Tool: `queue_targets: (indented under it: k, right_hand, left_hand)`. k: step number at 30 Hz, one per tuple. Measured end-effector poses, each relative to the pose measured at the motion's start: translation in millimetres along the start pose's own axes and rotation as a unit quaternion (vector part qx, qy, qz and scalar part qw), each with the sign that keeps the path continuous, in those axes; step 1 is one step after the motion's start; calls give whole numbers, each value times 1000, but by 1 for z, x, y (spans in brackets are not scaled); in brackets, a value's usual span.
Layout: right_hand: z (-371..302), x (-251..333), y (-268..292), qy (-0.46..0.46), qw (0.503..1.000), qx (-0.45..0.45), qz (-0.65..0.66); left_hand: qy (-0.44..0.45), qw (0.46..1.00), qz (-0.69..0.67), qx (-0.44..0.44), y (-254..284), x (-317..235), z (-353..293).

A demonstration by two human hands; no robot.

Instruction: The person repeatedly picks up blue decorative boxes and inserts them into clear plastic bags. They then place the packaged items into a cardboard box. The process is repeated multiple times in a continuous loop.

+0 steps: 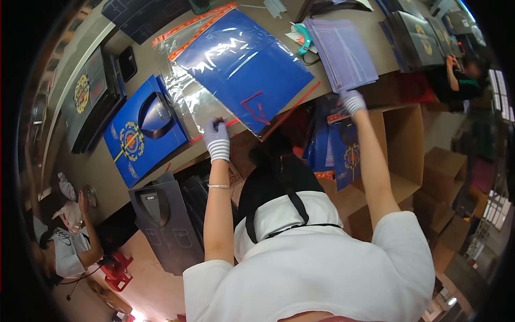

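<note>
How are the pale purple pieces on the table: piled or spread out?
Piled: the pale purple pieces lie overlapping, layered edges showing on the left, the right hand at their near end.

A workshop, shown by its worktable (142,63), stacked dark bags (92,94), cartons (406,134) and co-workers (70,256).

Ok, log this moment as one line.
left hand: gloved, at clear sleeve | right hand: gloved, at purple sheets | blue handled bag: lying on table

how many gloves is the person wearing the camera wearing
2: one glove on the left hand, by the near edge of the clear plastic; another on the right hand, at the lower edge of the lavender sheets. Neither is hidden.
</note>
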State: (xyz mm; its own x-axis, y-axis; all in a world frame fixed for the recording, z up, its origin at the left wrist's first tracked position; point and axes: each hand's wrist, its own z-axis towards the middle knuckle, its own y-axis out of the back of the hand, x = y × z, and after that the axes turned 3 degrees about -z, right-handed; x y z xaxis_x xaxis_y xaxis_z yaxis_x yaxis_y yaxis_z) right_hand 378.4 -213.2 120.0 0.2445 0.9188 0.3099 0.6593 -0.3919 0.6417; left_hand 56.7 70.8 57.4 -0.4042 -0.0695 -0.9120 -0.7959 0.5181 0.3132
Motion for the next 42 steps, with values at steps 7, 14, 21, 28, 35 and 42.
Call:
queue_targets:
  k: [7, 14, 21, 28, 35, 42]
  right_hand:
    - [59, -77, 18, -16, 934, 4, 356]
    - [-93, -152, -4, 119, 877, -173, 432]
    - [-186, -145, -107, 179, 941, -151, 245]
    - [-189, -56, -117, 125, 869, 137, 459]
    - [-223, -71, -121, 165, 924, 189, 289]
    - [-186, -22, -117, 327, 939, 19, 103]
  left_hand:
    - [-282, 931, 131, 189, -83, -65, -17]
    - [-300, 880, 307, 202, -121, -48, 7]
    - [-231, 952, 49, 194, -118, -54, 18]
    - [-329, 927, 88, 154, -96, -81, 1]
    - [-337, 931, 110, 85, -66, -79, 1]
    - [-329, 932, 122, 91, -39, -72, -9]
